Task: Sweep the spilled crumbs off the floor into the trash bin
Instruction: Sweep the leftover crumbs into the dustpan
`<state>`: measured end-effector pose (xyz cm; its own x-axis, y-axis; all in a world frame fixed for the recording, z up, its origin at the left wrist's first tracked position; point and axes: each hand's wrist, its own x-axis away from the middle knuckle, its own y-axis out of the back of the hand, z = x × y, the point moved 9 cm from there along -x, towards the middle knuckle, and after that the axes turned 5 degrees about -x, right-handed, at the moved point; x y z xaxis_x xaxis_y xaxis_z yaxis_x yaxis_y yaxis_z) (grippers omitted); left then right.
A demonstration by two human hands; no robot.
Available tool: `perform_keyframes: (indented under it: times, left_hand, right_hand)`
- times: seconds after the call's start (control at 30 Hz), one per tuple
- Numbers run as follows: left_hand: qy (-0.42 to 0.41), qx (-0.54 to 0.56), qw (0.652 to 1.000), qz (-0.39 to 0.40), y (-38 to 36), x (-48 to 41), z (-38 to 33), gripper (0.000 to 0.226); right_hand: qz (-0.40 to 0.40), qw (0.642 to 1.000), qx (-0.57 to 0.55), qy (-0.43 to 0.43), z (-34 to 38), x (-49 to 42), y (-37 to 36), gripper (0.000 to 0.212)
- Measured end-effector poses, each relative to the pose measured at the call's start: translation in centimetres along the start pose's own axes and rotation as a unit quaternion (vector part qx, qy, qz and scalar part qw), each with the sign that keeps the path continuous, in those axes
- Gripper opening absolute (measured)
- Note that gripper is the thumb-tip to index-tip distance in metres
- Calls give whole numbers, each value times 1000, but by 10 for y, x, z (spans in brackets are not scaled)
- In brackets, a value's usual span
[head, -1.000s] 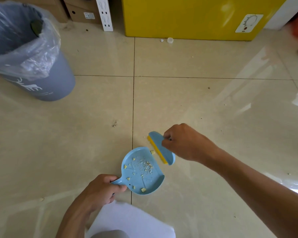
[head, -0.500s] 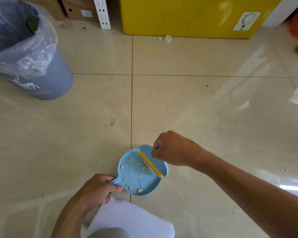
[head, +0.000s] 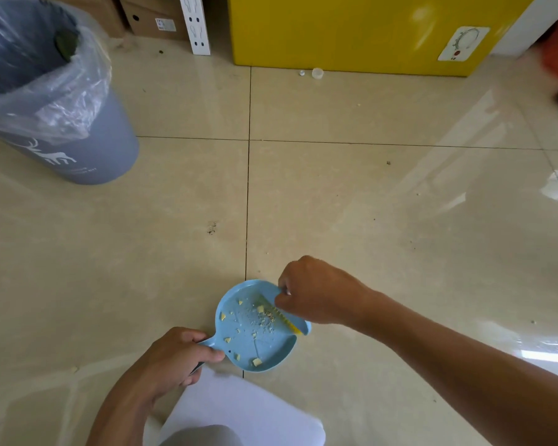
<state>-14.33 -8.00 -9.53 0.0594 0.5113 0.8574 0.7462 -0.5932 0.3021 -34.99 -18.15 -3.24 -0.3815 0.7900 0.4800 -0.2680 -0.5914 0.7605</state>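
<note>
Glossy floor tiles (head: 335,194); smooth plastic dustpan (head: 271,349); crinkled bin liner (head: 62,101).

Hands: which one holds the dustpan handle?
The left hand, closed round the blue dustpan handle at lower left. The right hand pinches the small brush over the pan.

Yellow cabinet (head: 351,30), cardboard boxes (head: 155,20)

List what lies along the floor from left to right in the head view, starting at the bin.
Trash bin → left hand → blue dustpan → right hand holding the small brush.
</note>
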Motion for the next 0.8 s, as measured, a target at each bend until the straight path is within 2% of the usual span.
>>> perform_keyframes:
  times: [0.1,0.3,0.37,0.43,0.5,0.57,0.63,0.7,0.8]
  left_hand:
    - [-3,3,1000,5,0,2,2,26]
    - [-40,27,999,16,3,3,9,23]
    - [-52,37,998,15,9,6,15,22]
    - [-55,78,995,17,18,11,23,19]
    - [-60,134,989,19,29,18,32,35]
    - [-62,171,983,20,38,25,44,49]
    - [-64,182,980,43,41,33,53,54]
    - [-66,176,980,67,39,39,59,48]
    - [-49,171,981,75,36,44,64,37]
  right_hand:
    - [7,998,-60,-32,-20,5,18,29]
    - [-49,988,-117,-83,-66,8,67,27]
    - [-48,980,-168,-97,-78,6,73,26]
    - [-20,969,-224,-103,-87,6,72,24]
    - [48,964,-239,-101,-89,8,59,16]
    - [122,965,-221,-74,-78,7,31,14]
    - [179,965,-189,-35,-56,4,-7,18]
    - [208,967,-146,1,-35,-4,-43,20]
    - [194,977,-87,17,-21,-27,-63,22]
